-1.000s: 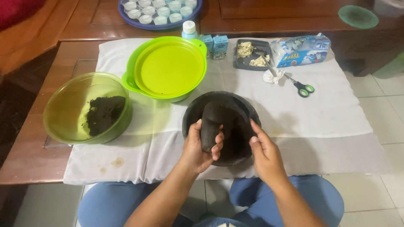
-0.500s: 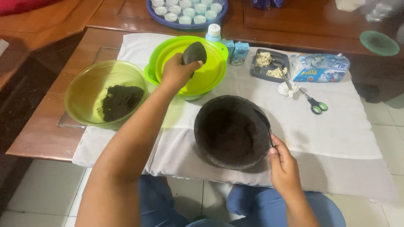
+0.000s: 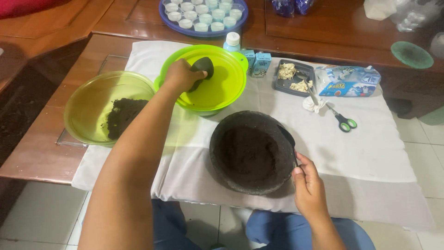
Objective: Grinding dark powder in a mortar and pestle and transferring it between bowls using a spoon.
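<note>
Dark stone pestle (image 3: 202, 70) gripped in left hand (image 3: 181, 77), resting on bright green lid (image 3: 219, 85); black mortar (image 3: 252, 152) with dark crumbs just left of right hand (image 3: 309, 187), closed on spoon handle (image 3: 290, 141) at rim; yellow-green bowl (image 3: 99, 104) left of left hand; scissors (image 3: 342, 120) beyond right hand on white cloth (image 3: 370, 153)

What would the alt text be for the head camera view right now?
A person's left hand rests a dark pestle on a green lid, while the right hand holds a spoon at the rim of a dark mortar. A green bowl of dark crumbs sits on the left.
</note>
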